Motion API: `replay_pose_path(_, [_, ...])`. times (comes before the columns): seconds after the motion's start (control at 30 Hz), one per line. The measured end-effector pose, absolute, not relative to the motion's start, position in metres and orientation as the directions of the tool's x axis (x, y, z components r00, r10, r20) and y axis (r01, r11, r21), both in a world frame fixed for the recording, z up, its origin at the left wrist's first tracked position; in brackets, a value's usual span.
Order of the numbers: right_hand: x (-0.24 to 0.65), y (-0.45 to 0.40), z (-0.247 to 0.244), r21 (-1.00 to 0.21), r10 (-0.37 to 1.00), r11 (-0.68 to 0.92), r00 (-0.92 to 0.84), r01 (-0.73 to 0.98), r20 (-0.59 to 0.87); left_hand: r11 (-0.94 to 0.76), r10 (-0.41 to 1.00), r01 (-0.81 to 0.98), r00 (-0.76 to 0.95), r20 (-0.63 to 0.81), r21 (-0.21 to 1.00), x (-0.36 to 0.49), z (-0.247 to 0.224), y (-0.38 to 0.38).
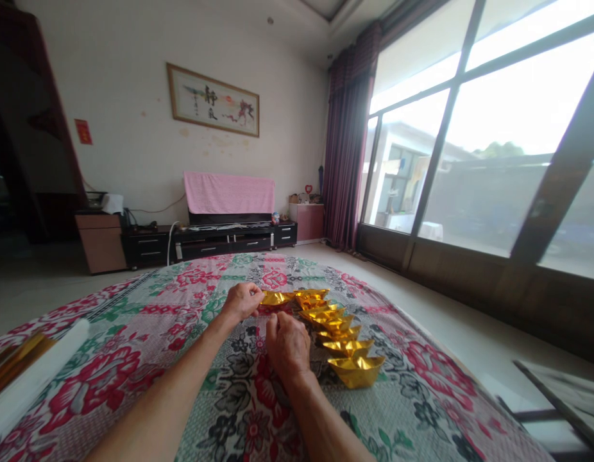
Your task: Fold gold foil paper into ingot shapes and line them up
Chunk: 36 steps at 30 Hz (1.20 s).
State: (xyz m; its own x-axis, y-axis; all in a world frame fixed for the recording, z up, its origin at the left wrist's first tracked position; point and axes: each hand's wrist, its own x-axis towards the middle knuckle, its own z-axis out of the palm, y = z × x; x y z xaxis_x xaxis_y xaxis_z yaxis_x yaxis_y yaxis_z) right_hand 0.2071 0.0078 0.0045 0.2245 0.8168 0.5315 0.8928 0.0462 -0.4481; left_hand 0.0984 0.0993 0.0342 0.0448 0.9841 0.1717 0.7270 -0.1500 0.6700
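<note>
Gold foil paper ingots (357, 371) stand on the flowered cloth in a row of several, running from near right toward the far middle. My left hand (244, 300) is closed in a pinch at the left tip of the farthest-left gold paper ingot (276, 298). Just below that ingot, my right hand (288, 340) is closed, its back toward me and its fingers curled. Whatever it may hold is hidden behind the fingers. The row of ingots lies to the right of this hand.
A floral cloth (239, 398) covers the round table. At its left edge lie gold foil sheets (18, 362) and a white roll or sheet (47, 378). Beyond stand a low black cabinet (220, 244) and a screen under a pink cloth (229, 192). Large windows line the right side.
</note>
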Motion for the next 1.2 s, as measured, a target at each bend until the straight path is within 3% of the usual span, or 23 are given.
replay_pose_path(0.83, [0.21, 0.011, 0.005, -0.531, 0.821, 0.092, 0.237, 0.842, 0.519, -0.187, 0.966, 0.721, 0.011, 0.259, 0.667, 0.086, 0.02, 0.11])
replay_pose_path(1.07, [0.212, 0.013, 0.002, -0.519, 0.802, 0.092, 0.245, 0.85, 0.545, -0.5, 0.836, 0.62, 0.162, 0.525, 0.604, 0.089, 0.01, 0.119])
replay_pose_path(1.2, [0.211, 0.014, 0.002, -0.518, 0.813, 0.081, 0.244, 0.851, 0.528, -0.495, 0.864, 0.532, 0.22, 0.453, 0.687, 0.093, 0.007, 0.123])
